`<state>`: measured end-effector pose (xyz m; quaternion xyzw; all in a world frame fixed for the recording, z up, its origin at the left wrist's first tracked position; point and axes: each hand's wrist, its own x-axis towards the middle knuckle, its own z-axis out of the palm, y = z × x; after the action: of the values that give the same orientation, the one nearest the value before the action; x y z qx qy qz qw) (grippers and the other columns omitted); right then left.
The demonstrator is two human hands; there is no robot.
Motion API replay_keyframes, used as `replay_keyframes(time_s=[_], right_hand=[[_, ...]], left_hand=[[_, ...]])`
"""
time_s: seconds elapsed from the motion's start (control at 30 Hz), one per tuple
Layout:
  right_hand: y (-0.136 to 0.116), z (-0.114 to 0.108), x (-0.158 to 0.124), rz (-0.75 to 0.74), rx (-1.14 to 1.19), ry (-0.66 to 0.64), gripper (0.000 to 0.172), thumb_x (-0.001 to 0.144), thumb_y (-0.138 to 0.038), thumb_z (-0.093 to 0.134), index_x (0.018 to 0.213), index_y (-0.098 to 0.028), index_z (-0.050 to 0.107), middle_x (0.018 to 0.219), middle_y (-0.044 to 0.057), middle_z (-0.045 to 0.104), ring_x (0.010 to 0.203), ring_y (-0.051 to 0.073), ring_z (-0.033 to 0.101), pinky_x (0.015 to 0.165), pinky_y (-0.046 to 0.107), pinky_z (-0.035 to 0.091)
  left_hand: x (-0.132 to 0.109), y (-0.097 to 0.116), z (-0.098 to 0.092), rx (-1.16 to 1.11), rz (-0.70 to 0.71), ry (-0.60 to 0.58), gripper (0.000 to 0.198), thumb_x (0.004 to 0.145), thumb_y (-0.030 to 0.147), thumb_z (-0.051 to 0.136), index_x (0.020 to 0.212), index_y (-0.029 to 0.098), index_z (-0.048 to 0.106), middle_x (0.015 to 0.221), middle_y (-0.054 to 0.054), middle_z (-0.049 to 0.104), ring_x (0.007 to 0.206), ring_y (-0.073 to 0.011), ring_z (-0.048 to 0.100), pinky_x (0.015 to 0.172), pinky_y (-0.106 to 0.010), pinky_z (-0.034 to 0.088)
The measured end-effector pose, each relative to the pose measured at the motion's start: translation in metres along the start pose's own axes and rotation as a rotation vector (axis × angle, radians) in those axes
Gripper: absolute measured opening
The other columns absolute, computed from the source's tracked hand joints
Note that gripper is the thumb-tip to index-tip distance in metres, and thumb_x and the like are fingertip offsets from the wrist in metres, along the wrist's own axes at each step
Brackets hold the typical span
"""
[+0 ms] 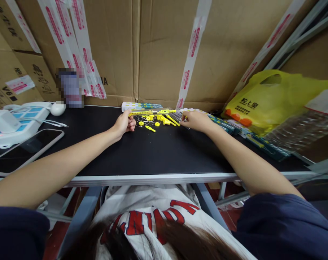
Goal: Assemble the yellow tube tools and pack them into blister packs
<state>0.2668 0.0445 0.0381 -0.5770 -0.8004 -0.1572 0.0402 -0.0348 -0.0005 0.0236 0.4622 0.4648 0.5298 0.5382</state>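
Note:
My left hand (pixel 125 122) is closed around one end of a long, slim yellow-and-clear tube (pixel 144 112), which lies level above the black tabletop and points right. Below the tube are small loose yellow plastic parts (pixel 164 119), some round and some stick-shaped, among thin curled wires (pixel 140 121). A short yellow piece (pixel 150 128) lies nearest to me. My right hand (pixel 195 121) reaches down with bent fingers to a bundle of thin greyish sticks or sleeves (pixel 176 116). The fingertips are drawn together there; what sits between them is too small to make out.
Printed flat packages (pixel 142 106) lie behind the parts, with more packages (pixel 226 125) at the right. A yellow plastic bag (pixel 272 97) and a clear plastic tray (pixel 301 130) stand there too. On the left are a phone (pixel 25 150) and a white power strip (pixel 31 115). Cardboard boxes (pixel 164 54) wall the back.

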Motion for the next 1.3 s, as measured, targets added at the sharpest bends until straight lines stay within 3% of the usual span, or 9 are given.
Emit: replay_keyframes(time_s=[0.2, 0.4, 0.57, 0.73, 0.9, 1.03, 1.3], right_hand=[[0.003, -0.001, 0.001, 0.020, 0.012, -0.010, 0.027, 0.085, -0.040, 0.056, 0.099, -0.021, 0.068, 0.102, 0.010, 0.072, 0.092, 0.027, 0.065, 0.071, 0.033, 0.044], [0.026, -0.005, 0.005, 0.174, 0.066, 0.091, 0.023, 0.085, -0.030, 0.055, 0.099, -0.020, 0.070, 0.096, 0.010, 0.073, 0.087, 0.026, 0.066, 0.071, 0.035, 0.046], [0.037, 0.000, 0.008, 0.188, 0.088, 0.097, 0.018, 0.082, -0.026, 0.058, 0.093, -0.020, 0.071, 0.092, 0.010, 0.072, 0.085, 0.026, 0.065, 0.070, 0.035, 0.046], [0.013, 0.009, 0.009, -0.005, 0.265, 0.192, 0.021, 0.087, -0.034, 0.057, 0.092, -0.019, 0.070, 0.091, 0.009, 0.070, 0.080, 0.022, 0.063, 0.071, 0.033, 0.046], [-0.021, 0.020, 0.005, -0.282, 0.283, 0.280, 0.033, 0.091, -0.035, 0.055, 0.117, -0.017, 0.066, 0.109, 0.013, 0.063, 0.098, 0.026, 0.060, 0.086, 0.038, 0.047], [-0.031, 0.026, 0.006, -0.361, 0.212, 0.259, 0.038, 0.094, -0.035, 0.050, 0.126, -0.018, 0.063, 0.114, 0.015, 0.060, 0.104, 0.029, 0.058, 0.087, 0.040, 0.047], [-0.026, 0.035, 0.008, -0.377, 0.216, 0.235, 0.038, 0.094, -0.033, 0.050, 0.127, -0.019, 0.061, 0.116, 0.015, 0.059, 0.107, 0.029, 0.056, 0.088, 0.040, 0.047]], left_hand=[[0.000, 0.000, -0.001, 0.015, 0.001, -0.006, 0.034, 0.098, 0.028, 0.028, 0.065, 0.022, 0.034, 0.041, 0.007, 0.034, 0.034, -0.0088, 0.036, 0.040, -0.018, 0.039], [0.000, 0.000, 0.000, 0.010, 0.019, 0.006, 0.033, 0.097, 0.030, 0.030, 0.065, 0.022, 0.035, 0.042, 0.007, 0.035, 0.034, -0.0082, 0.035, 0.041, -0.018, 0.039], [-0.003, 0.003, 0.002, 0.014, 0.017, 0.033, 0.033, 0.097, 0.029, 0.030, 0.065, 0.022, 0.035, 0.042, 0.007, 0.034, 0.034, -0.0082, 0.035, 0.040, -0.017, 0.039], [-0.002, 0.004, 0.002, -0.003, 0.023, 0.045, 0.033, 0.097, 0.028, 0.030, 0.065, 0.022, 0.034, 0.042, 0.007, 0.035, 0.033, -0.0082, 0.035, 0.039, -0.017, 0.039], [0.000, 0.002, 0.000, 0.012, 0.031, 0.065, 0.033, 0.097, 0.029, 0.030, 0.065, 0.022, 0.034, 0.041, 0.007, 0.036, 0.033, -0.0082, 0.036, 0.039, -0.017, 0.038], [-0.002, 0.003, 0.001, 0.024, 0.024, 0.065, 0.033, 0.098, 0.028, 0.030, 0.065, 0.022, 0.034, 0.040, 0.006, 0.036, 0.032, -0.0081, 0.036, 0.038, -0.017, 0.037], [-0.004, 0.004, 0.002, 0.011, 0.019, 0.073, 0.032, 0.097, 0.028, 0.031, 0.066, 0.023, 0.034, 0.040, 0.006, 0.036, 0.031, -0.0086, 0.035, 0.037, -0.017, 0.037]])
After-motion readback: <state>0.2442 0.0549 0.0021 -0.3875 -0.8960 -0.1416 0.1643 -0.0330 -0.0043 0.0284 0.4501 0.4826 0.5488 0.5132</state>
